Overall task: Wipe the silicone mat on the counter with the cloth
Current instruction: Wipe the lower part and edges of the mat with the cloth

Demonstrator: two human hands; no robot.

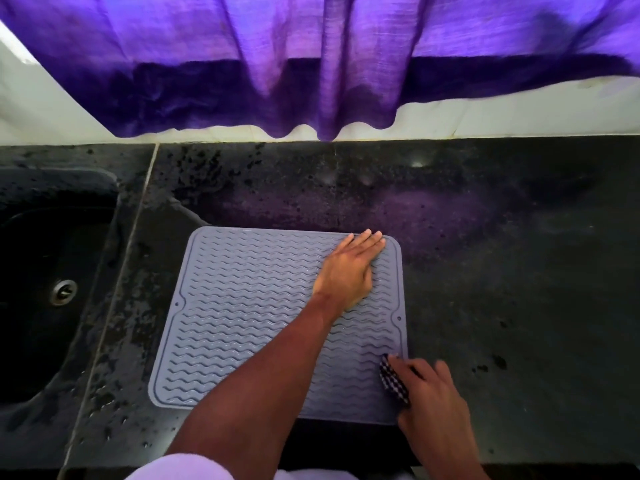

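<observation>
The mat [242,323] lies on the tabletop [519,271]. The left hand [346,271] presses flat on its far right corner, likely pinning it, while the right hand [433,400] grips the cloth [393,379] at its near right edge.

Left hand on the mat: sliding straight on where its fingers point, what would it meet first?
The left hand has fingertips at the far right rim of the mat; past that, only bare counter shows, seemingly free to the wall.
</observation>
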